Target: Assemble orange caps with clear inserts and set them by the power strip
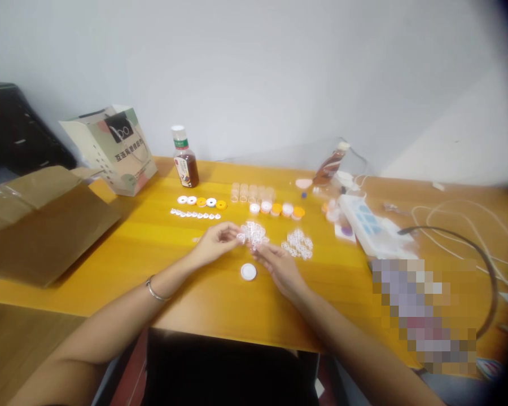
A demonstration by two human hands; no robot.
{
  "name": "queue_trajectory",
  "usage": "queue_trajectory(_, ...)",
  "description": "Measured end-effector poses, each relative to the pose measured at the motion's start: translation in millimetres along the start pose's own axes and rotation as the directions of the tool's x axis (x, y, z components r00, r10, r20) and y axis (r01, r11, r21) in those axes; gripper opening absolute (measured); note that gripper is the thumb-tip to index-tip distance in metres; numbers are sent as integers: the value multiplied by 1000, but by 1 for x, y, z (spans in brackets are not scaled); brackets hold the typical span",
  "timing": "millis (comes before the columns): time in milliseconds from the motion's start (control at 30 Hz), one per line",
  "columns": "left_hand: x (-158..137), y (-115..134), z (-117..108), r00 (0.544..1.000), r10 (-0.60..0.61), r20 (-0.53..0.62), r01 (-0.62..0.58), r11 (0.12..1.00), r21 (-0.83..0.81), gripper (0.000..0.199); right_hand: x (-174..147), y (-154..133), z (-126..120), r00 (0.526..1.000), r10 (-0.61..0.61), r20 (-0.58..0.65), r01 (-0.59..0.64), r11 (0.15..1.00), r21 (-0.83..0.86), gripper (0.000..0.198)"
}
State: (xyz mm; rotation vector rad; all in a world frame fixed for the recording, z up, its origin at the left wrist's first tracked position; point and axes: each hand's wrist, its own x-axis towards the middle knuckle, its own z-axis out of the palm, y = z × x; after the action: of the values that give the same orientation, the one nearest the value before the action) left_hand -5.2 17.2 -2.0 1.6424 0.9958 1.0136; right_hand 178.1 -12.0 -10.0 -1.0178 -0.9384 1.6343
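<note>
Far left on the table [211, 299], a paper bag [110, 149] bears a glasses emblem [122, 131] and blurred characters [129, 149]; the bottle [185, 158] has an illegible label [187, 171]. The left hand [215, 242] pinches a small white piece [241, 238] beside the central pile [254, 230]; whether the right hand [281, 268] grips one, I cannot tell. The step looks like picking out pieces; the next move calls for a light pinch.

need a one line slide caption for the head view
Left hand and right hand at a heap of small white pieces, a white disc on the yellow tabletop.
</note>
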Motion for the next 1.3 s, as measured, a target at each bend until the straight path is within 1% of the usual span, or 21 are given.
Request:
queue_trajectory(133,-2,5,4,1000,8,24,-7,998,-58,22,1,1,-1,1000,-21,-10,20,999,-30,15)
queue_trajectory(267,-6,6,10,1000,24,-7,-25,994,-110,22,0,1,2,1000,-8,23,9,999,-40,16)
queue_trajectory(333,-7,6,13,998,53,-40,-56,997,-59,20,-1,1,3,999,5,42,-3,999,-46,17)
queue_trajectory(467,-8,9,15,985,147,-88,-137,985,109,15,-3,0,5,997,16,73,-13,999,-47,18)
queue_trajectory(567,-8,10,15,980,192,-56,-184,975,129,16,-3,0,6,996,10,88,-6,999,-41,19)
queue_trajectory(633,-8,8,16,969,247,-28,-241,960,141,16,-3,-1,6,995,6,101,-2,999,-41,20)
queue_trajectory(733,-8,6,16,950,310,-31,-299,934,196,14,-4,-2,5,995,1,104,4,999,-48,20)
queue_trajectory(900,-8,4,17,940,338,-53,-316,917,244,14,-4,-2,5,994,-6,108,11,999,-50,20)
queue_trajectory(1100,-9,5,18,940,332,-80,-306,923,232,18,-4,-2,5,994,-16,110,24,997,-69,18)
queue_trajectory(1300,-10,4,19,947,311,-81,-286,931,226,19,-3,0,3,992,-30,125,39,997,-64,19)
